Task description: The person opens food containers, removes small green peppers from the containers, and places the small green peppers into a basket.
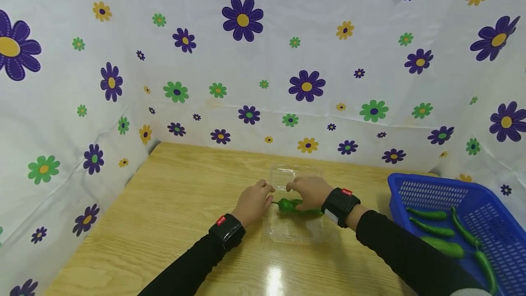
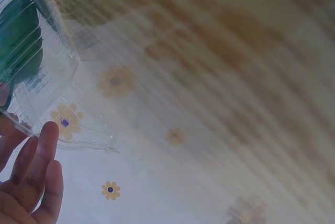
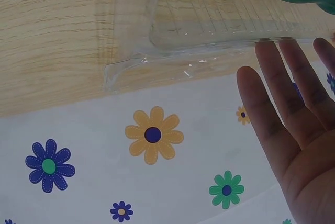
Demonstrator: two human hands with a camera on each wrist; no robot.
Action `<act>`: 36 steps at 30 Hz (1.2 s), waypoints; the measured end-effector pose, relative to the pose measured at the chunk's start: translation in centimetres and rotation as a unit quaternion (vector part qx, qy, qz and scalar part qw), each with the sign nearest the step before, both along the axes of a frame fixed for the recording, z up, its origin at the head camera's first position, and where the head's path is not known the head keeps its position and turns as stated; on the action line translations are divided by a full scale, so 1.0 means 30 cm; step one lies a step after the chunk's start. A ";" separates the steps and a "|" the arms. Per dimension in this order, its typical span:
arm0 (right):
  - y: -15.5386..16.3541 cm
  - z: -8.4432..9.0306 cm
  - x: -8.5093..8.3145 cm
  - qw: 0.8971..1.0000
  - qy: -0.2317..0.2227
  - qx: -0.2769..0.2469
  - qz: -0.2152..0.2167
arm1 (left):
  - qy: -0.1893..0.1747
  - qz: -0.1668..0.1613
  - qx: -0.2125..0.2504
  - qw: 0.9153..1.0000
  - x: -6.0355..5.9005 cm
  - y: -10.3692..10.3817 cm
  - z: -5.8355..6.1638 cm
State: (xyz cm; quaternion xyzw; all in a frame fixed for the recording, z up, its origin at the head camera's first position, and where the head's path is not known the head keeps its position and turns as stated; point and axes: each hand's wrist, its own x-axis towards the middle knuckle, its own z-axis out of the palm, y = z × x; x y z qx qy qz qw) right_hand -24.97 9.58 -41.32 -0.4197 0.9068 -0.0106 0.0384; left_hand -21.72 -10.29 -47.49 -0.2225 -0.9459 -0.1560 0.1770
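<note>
Wooden tabletop [image 1: 172,204] at centre frame held a clear plastic clamshell box [image 1: 293,229] with one green pepper [image 1: 293,206], and with both the left hand [image 1: 255,202] and the right hand [image 1: 310,192] touching its far rim with straight, loosely spread fingers [image 3: 272,109], the light box could have skidded.

Both black-sleeved arms reach forward, each wrist wearing a black band. The left hand [image 1: 253,202] and right hand [image 1: 309,192] lie close together, knuckles up, fingers straight and relaxed in the wrist views

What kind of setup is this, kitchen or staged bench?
Likely a staged bench, not a kitchen: a wooden table walled on three sides by a flower-print cloth, with a blue basket of green peppers and a clear plastic tray.
</note>
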 end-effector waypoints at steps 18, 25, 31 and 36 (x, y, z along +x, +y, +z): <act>-0.011 -0.031 0.021 0.998 0.052 -0.007 0.026 | 0.008 0.002 -0.008 1.000 0.000 -0.002 -0.005; -0.010 -0.045 0.009 0.996 0.078 -0.009 0.043 | 0.005 0.000 -0.005 1.000 -0.011 -0.004 -0.003; -0.017 -0.025 0.016 0.998 0.052 -0.006 0.036 | -0.001 0.002 -0.006 1.000 -0.008 -0.004 -0.001; -0.021 -0.022 0.018 0.999 0.032 -0.006 0.031 | -0.006 0.003 -0.012 1.000 -0.007 -0.003 -0.004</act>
